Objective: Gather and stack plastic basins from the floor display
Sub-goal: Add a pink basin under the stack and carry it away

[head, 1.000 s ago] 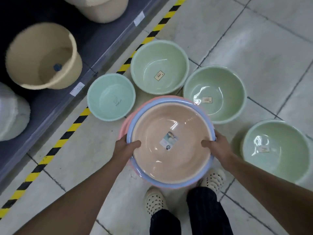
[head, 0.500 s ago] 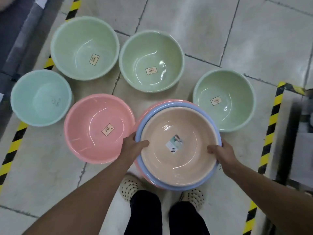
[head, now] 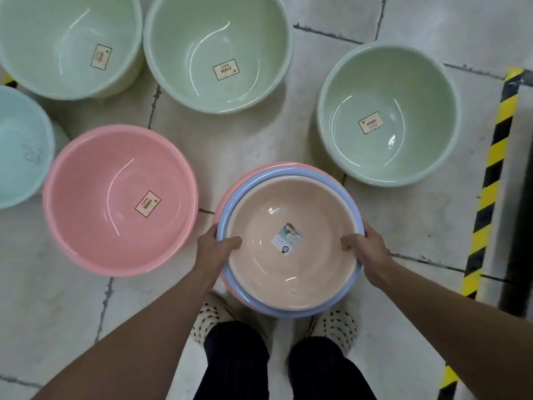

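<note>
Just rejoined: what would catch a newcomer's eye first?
A nested stack of round plastic basins, peach in blue in pink, is gripped at its rim by left hand and right hand, low centre. A glossy pink plastic basin sits left of it; three pale green plastic basins lie beyond.

Tiled floor (head: 259, 145), hazard tape (head: 496, 157), perhaps shelving (head: 516, 226)
</note>
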Demonstrator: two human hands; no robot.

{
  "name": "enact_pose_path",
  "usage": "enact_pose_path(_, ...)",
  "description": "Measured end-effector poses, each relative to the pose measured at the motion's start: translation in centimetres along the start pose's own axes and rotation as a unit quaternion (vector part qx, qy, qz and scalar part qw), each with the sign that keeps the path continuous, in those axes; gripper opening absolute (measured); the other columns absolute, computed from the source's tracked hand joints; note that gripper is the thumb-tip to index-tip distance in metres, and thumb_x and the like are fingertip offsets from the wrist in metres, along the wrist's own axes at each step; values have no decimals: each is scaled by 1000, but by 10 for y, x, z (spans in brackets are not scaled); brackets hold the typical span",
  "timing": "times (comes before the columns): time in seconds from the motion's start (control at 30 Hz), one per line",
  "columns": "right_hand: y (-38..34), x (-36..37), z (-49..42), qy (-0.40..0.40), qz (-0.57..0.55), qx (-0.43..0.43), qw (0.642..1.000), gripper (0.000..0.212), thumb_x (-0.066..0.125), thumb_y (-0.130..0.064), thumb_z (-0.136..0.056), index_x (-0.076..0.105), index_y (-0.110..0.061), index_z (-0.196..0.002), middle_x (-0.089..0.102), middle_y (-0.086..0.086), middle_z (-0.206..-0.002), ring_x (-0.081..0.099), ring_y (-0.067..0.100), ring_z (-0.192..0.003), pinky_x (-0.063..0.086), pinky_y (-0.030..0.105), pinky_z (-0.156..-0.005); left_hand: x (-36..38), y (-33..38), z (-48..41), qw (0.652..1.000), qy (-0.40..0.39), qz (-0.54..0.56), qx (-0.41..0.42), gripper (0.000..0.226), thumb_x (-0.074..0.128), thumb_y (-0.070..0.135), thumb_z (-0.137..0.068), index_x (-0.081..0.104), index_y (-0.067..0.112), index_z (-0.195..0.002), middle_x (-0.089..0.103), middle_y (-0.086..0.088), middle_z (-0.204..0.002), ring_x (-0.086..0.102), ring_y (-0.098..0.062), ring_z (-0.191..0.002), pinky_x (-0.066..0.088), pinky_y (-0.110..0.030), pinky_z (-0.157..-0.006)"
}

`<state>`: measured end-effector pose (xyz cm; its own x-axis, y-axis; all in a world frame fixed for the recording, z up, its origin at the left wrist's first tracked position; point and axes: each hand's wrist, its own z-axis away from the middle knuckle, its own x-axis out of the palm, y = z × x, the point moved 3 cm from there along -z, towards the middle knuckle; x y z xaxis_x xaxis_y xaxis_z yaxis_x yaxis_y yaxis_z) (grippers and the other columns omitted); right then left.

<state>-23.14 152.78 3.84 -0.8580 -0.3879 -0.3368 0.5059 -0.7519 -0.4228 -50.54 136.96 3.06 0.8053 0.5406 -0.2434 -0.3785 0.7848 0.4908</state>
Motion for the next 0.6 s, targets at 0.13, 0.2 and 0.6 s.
enact_pose_path(0.13, 12, 4, -11, 6, 1, -11, 1000, 47, 60, 4, -70, 64, -21, -109, 66, 5, -101, 59, 22, -86, 49, 33, -64, 4, -7, -5, 999, -2, -22, 33, 44, 69, 16, -55, 69, 18, -99, 72, -13, -101, 70, -27, -86, 60, -39, -75)
enact_pose_path(0.2, 16, 6, -14, 20, 13, -21, 999, 45, 62, 0, -70, 62, -24, -108, 63, 6, -104, 59, 27, -93, 50, 34, -67, 7, -11, -9, 998, 12, -42, 36, 45, 70, 24, -55, 68, 23, -100, 67, -13, -112, 69, -29, -93, 60, -43, -81)
enact_pose_path(0.6, 4, 11, -9, 84, 105, -40, 990, 29, 63, -9, -74, 59, -15, -102, 60, 7, -92, 53, 14, -72, 39, 26, -55, 20, -2, 0, 990, 113, -83, 19, 19, 62, 19, -67, 61, 7, -82, 59, -11, -81, 52, -22, -63, 44, -27, -56)
